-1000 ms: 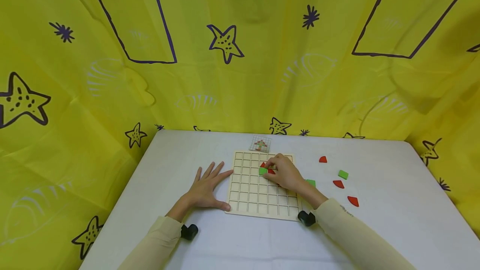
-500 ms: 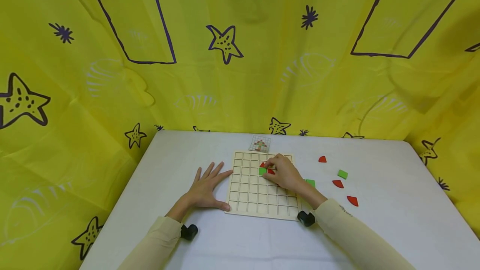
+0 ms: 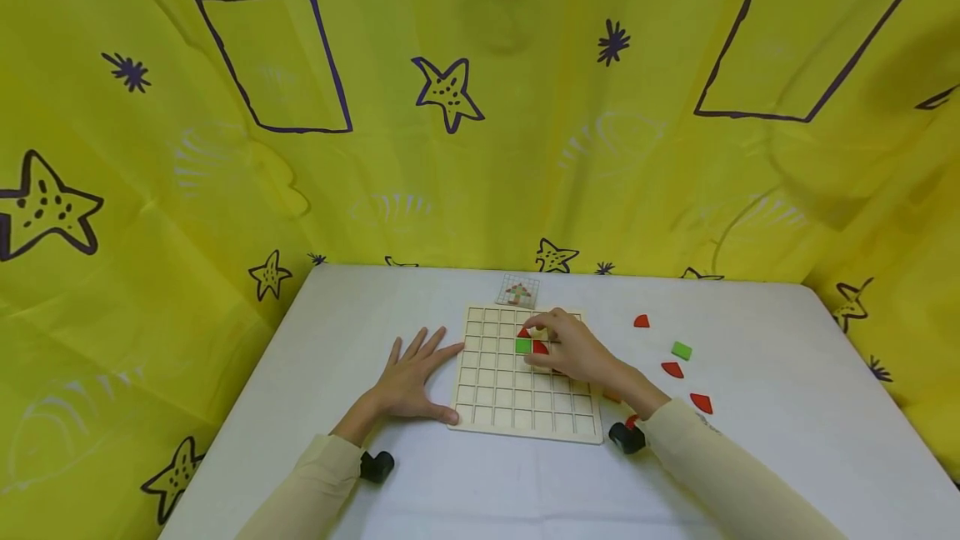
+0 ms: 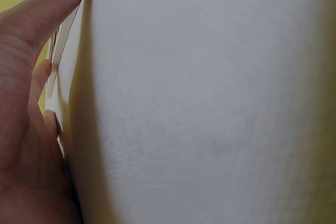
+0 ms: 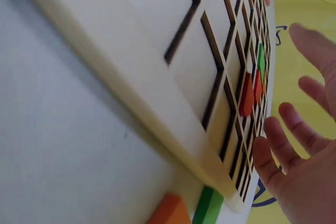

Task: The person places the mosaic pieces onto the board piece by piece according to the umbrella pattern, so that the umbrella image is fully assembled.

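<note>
My left hand [image 3: 411, 382] lies with spread fingers at the left side of a wooden grid board [image 3: 480, 407]. Its thumb touches the near left corner and the index fingertip is at the left edge. Over the board's upper right part, my right hand [image 3: 573, 348] has thumb and index finger parted, with nothing between them in the right wrist view. Close to its fingertips, a green square tile [image 3: 523, 346], a red triangle tile [image 3: 523, 333] and a red quarter-round tile [image 3: 539, 347] sit in the grid. Another red tile [image 5: 246, 96] shows on the board in the right wrist view.
A small pattern card [image 3: 517, 291] lies behind the board. Right of it are several loose red tiles [image 3: 672, 369] and a green tile [image 3: 681, 350]. An orange tile [image 5: 170, 211] and a green block [image 5: 208, 204] lie beside the board's edge. A yellow curtain [image 3: 450, 173] hangs behind.
My right thumb and index finger have spread away from the red quarter-round tile, and the right forearm has shifted slightly right. The left hand stays where it was.
</note>
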Available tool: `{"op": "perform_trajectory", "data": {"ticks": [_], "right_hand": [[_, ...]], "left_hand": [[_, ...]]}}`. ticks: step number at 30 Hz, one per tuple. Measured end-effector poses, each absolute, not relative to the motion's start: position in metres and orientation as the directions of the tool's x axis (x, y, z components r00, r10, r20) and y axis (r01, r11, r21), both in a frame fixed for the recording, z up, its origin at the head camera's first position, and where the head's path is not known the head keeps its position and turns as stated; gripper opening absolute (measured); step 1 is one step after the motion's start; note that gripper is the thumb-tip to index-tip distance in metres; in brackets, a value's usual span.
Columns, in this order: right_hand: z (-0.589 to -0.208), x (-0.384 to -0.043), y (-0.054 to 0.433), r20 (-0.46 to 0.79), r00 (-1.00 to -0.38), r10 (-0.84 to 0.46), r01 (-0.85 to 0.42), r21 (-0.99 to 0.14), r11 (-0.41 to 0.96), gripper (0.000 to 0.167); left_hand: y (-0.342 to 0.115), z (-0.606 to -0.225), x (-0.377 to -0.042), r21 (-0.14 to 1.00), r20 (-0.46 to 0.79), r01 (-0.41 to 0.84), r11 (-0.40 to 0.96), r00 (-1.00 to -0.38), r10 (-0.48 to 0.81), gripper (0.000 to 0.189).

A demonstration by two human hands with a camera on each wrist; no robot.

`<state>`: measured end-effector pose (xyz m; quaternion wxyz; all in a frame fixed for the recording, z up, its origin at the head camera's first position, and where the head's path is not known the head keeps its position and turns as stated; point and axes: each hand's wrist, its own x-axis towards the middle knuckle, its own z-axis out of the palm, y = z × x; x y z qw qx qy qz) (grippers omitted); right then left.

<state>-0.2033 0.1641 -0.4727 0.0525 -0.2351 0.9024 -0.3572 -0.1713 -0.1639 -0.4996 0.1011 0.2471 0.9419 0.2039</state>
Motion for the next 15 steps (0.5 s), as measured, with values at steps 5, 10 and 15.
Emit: {"op": "perform_trajectory", "data": {"ticks": [5,10,15], "right_hand": [[-0.466,-0.199,0.178,0.095,-0.873,-0.479,-0.407,-0.684,0.605,0.062],[-0.456,-0.193,0.193,0.123,-0.874,-0.47,-0.42,-0.68,0.601,0.065],[-0.449,-0.189,0.213,0.167,-0.875,-0.455,-0.441,-0.662,0.606,0.065]], "left_hand": [[-0.163,-0.5,-0.172,0.423,-0.093,0.427,0.799,-0.857,0.507,0.114],[-0.163,-0.5,-0.172,0.425,-0.09,0.428,0.797,-0.857,0.508,0.114],[-0.163,-0.499,-0.171,0.43,-0.075,0.438,0.79,-0.854,0.514,0.113]]}}
